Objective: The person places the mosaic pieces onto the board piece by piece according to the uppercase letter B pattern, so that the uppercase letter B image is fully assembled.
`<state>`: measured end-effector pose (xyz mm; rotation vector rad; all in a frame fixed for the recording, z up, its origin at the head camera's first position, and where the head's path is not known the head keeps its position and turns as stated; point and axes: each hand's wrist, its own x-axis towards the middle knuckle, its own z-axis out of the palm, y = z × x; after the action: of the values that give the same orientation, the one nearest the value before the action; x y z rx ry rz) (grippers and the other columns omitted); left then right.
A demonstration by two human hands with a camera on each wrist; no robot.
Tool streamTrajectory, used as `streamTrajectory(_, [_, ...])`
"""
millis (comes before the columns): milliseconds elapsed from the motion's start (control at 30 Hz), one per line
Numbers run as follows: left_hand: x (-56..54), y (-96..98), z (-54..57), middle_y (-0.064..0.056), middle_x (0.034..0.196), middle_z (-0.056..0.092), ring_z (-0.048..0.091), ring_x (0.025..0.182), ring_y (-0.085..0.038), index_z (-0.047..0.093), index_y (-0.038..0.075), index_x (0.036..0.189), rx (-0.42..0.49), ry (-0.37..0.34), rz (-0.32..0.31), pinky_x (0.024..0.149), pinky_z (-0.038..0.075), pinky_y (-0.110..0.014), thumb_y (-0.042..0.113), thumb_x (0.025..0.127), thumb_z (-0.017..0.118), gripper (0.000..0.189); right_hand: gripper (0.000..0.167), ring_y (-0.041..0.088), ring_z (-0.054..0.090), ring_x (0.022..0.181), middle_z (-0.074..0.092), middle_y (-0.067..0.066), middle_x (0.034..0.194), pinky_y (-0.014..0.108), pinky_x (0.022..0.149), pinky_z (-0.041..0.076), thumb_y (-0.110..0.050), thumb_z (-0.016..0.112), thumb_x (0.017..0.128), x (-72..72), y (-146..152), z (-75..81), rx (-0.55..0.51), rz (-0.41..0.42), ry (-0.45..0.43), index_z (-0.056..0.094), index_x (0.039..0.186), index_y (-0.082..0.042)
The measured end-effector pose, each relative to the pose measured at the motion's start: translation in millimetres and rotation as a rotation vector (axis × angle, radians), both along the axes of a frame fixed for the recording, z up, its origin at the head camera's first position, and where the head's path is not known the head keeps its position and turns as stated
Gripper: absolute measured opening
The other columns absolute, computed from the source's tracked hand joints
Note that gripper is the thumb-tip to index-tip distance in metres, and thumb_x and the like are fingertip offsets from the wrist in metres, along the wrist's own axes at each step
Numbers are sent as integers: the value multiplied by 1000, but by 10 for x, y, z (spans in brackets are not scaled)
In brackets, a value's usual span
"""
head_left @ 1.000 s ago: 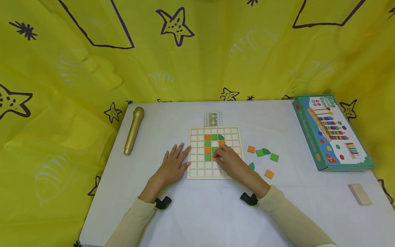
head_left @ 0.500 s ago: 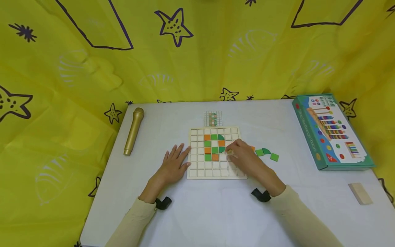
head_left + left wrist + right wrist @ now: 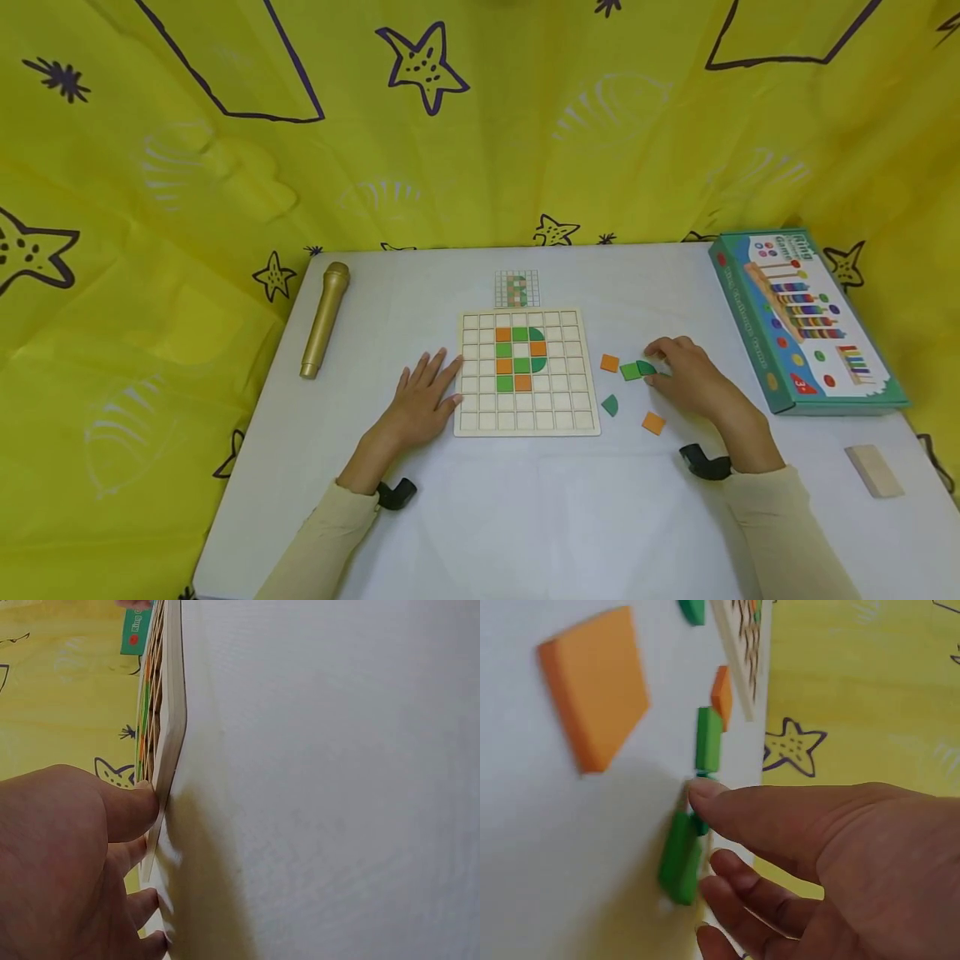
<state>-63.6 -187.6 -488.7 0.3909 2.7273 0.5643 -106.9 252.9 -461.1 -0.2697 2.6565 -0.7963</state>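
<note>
My left hand [image 3: 420, 408] lies on the table with its fingers spread. Its thumb and index finger touch the left edge of the wooden grid board [image 3: 478, 423]. Green, orange and dark green tiles on the board form a P-like shape. Right of the board, my right hand [image 3: 693, 383] is over loose tiles, thumb and index finger apart around a dark green quarter-circle tile [image 3: 645, 367]. That tile touches a green square tile [image 3: 630, 372]. In the right wrist view, another green square tile [image 3: 679, 859] lies by the fingers; the hand hides it from the head view.
Loose on the table are two orange square tiles [image 3: 610, 363] and another quarter-circle tile [image 3: 611, 406]. A small pattern card [image 3: 517, 288] lies behind the board. A gold microphone [image 3: 326, 321] is at left; a game box [image 3: 810, 325] and wooden block [image 3: 874, 472] are at right.
My right hand has moved right from the board to the loose tiles. A dark green quarter-circle tile, hidden a second ago, shows on the board. My left hand has stayed put.
</note>
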Motion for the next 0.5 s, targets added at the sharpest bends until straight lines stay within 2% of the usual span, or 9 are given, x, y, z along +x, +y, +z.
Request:
streamTrajectory(233, [2, -1, -8, -11, 178, 9, 3, 164, -38, 22, 23, 171, 3, 1, 0, 129, 4, -65, 43, 113, 43, 64, 33, 48, 51, 121, 54, 30, 127, 66, 106, 43, -9, 67, 103, 18, 44, -122, -60, -4, 50, 59, 132, 6])
streamTrajectory(500, [3, 6, 8, -11, 178, 9, 2, 164, -38, 22, 23, 170, 6, -2, 1, 129, 3, -65, 42, 113, 44, 64, 27, 45, 59, 113, 58, 27, 121, 62, 101, 48, -6, 65, 104, 5, 27, -147, -71, -10, 107, 62, 127, 7])
